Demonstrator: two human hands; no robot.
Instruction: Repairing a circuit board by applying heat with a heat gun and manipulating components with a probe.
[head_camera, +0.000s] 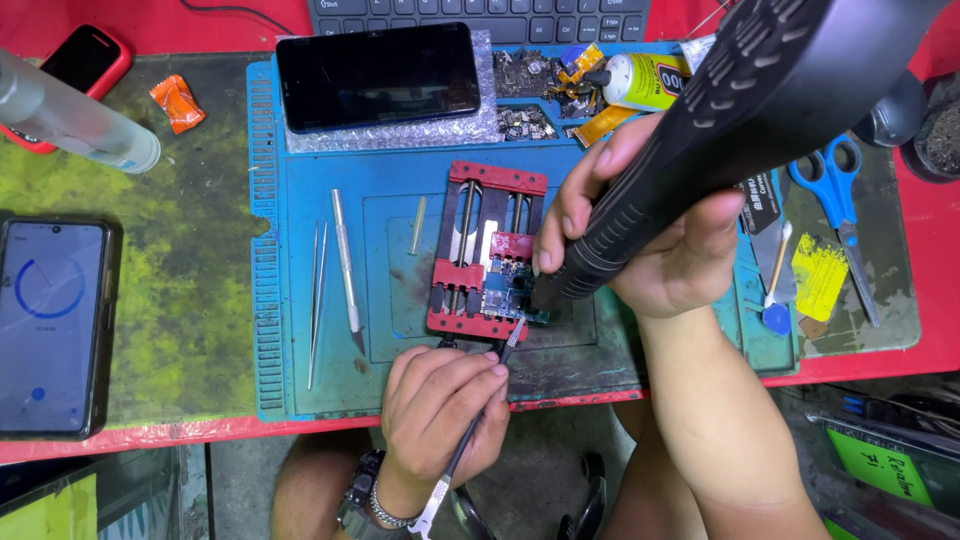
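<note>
While the right hand (650, 250) grips one black hot-air gun (700, 150), fingers wrapped tight round its ribbed barrel, the nozzle points down at one small blue circuit board (505, 295). That board sits clamped in one red holder (480, 250) on the blue mat (300, 380), which lies on the counter (180, 300). The left hand (440, 410) is closed on one pair of tweezers (470, 440), pinched between thumb and fingers, with the tips touching the board's lower edge just beside the nozzle. One watch and one chain bracelet circle the left wrist.

Left of the holder lie two loose tools on the mat: one thin pair of tweezers (317, 300) and one scalpel (346, 265). Three phones are in view: one black one (378, 75) on bubble wrap at the mat's top, one red-cased one (85, 65) at the far left corner, and one (52, 325) with a lit screen at the left edge. One clear bottle (70, 110) lies near the red phone. One pair of blue scissors (835, 185) rests at the right, and one glue tube (645, 80) lies above the right hand.
</note>
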